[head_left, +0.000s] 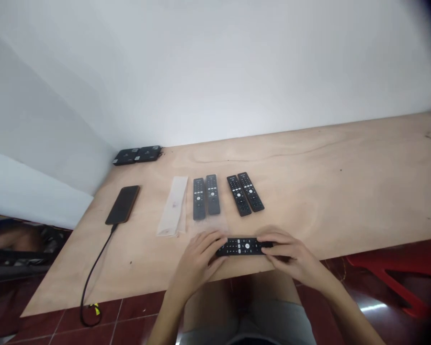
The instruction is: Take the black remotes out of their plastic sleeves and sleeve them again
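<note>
I hold a black remote control [243, 246] sideways with both hands, buttons up, just above the near edge of the wooden table [345, 191]. My left hand [197, 261] grips its left end and my right hand [290, 256] grips its right end. Behind it lie two pairs of black remotes, one pair [206, 196] in the middle and another pair [245, 193] to its right, all face up. A clear plastic sleeve [173, 206] lies flat to the left of them.
A black phone [123, 204] lies at the left with a black cable [93, 278] running off the table's near edge. Two small black boxes [138, 155] stand against the white wall. A red stool [398, 278] is on the floor at right.
</note>
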The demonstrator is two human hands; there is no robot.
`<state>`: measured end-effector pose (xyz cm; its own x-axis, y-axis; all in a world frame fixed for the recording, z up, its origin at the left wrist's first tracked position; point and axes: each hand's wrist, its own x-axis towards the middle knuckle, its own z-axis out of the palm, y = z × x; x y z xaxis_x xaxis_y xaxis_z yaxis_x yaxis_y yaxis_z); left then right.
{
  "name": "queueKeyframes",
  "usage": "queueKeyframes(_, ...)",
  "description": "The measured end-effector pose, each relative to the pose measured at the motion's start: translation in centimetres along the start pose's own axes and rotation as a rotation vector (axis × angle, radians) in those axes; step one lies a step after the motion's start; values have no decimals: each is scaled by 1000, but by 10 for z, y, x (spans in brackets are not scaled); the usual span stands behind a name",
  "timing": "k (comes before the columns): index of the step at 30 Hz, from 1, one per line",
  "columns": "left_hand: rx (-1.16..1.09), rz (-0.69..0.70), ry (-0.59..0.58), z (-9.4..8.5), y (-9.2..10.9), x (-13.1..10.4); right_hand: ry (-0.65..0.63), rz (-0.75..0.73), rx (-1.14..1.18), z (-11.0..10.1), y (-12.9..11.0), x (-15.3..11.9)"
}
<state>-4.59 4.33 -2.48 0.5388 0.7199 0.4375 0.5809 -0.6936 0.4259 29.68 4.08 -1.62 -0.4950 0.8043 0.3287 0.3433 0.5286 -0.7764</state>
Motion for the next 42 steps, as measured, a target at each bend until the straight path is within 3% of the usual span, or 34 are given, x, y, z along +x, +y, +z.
queueKeyframes(5,-108,-142,26,-6,3,-6,-30,67,-7,10,5,5)
queueKeyframes(10,-416,-583,110,-11,17,-7,36,158,9,18,0,16)
queueKeyframes(14,-738,-969,136,-2,24,0,-59,138,-65,23,-5,32)
queueKeyframes(17,-880,-1077,137,5,27,7,-92,104,-140,27,-2,41)
queueKeyframes(21,-925,-1060,65,6,32,14,-111,25,-149,29,4,47)
queueKeyframes(28,-896,-952,-37,-11,33,18,-106,13,-25,23,6,42)
queueKeyframes(31,-750,-853,-37,-10,27,16,-99,11,-17,22,5,43)
queueKeyframes(36,-415,-594,121,-2,18,11,-96,15,-41,22,1,45)
queueKeyframes(39,-255,-414,67,-6,14,7,-94,6,-42,20,-2,46)
queueKeyframes(42,-190,-340,-16,-14,10,4,-94,14,-34,20,-3,47)
